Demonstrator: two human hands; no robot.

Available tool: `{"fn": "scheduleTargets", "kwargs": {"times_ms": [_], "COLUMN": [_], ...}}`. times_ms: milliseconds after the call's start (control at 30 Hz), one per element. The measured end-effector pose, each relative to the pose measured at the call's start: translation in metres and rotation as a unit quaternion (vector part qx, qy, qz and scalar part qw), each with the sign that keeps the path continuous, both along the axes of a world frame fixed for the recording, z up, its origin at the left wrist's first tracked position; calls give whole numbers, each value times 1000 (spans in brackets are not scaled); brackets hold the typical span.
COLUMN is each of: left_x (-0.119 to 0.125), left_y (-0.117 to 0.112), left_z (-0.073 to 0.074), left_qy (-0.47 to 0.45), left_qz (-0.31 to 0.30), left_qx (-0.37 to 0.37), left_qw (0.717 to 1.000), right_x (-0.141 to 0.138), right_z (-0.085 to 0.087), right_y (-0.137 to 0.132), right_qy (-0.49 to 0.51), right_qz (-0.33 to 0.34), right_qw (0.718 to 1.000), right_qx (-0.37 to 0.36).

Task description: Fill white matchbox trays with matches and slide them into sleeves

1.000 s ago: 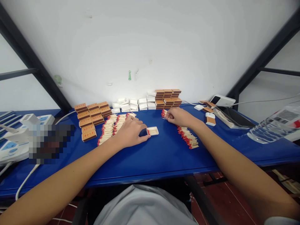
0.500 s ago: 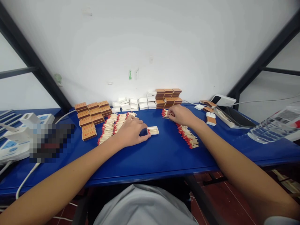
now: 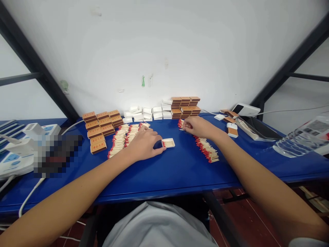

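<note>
In the head view, near the middle of a blue desk point(image 3: 177, 175), one small white tray point(image 3: 173, 142) with several matches point(image 3: 168, 143) inside, lying lengthwise, red heads toward the left end. At that left end, the left hand point(image 3: 144, 144): palm down, fingers curved, thumb and forefinger apart with a dark gap between, thumb tip at the near left corner, forefinger close to the far left corner. Cannot tell about any firm squeeze on the tray. Just beyond and left of the same hand, long rows of loose matches point(image 3: 119, 140), red heads leftward.

Farther right, the right hand point(image 3: 199, 126), fingertips bunched together at a small heap of matches point(image 3: 180, 124). Cannot tell about a match in the pinch; too small to see. Nearer the body, a slanting row of matches point(image 3: 207, 150).

Along the wall point(image 3: 164, 41), white trays point(image 3: 137, 117) in loose stacks, insides too small to tell; just right of these, piled matchboxes point(image 3: 185, 110) with brown sides. At far left, stepped rows of orange boxes point(image 3: 98, 145), contents hidden.
</note>
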State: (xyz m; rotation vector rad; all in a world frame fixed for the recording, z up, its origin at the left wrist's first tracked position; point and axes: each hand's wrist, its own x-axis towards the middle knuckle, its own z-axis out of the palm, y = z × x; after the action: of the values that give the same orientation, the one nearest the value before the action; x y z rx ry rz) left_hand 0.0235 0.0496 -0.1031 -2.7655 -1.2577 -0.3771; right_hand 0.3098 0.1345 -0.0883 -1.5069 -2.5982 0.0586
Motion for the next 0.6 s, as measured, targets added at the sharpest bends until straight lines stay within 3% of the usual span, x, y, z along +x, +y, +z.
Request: {"fn": "scheduleTargets", "kwargs": {"times_ms": [367, 600], "left_x": [0, 0], "left_y": [0, 0], "left_z": [0, 1], "left_qy": [-2, -3], "left_qz": [-1, 3], "left_qx": [-1, -8], "left_qw": [1000, 1000], "right_x": [6, 11], "right_z": [-3, -4], "right_y": [6, 8], "right_qy": [44, 44], "right_qz": [54, 42], "right_qw": [997, 996], "right_qx": [-41, -64]}}
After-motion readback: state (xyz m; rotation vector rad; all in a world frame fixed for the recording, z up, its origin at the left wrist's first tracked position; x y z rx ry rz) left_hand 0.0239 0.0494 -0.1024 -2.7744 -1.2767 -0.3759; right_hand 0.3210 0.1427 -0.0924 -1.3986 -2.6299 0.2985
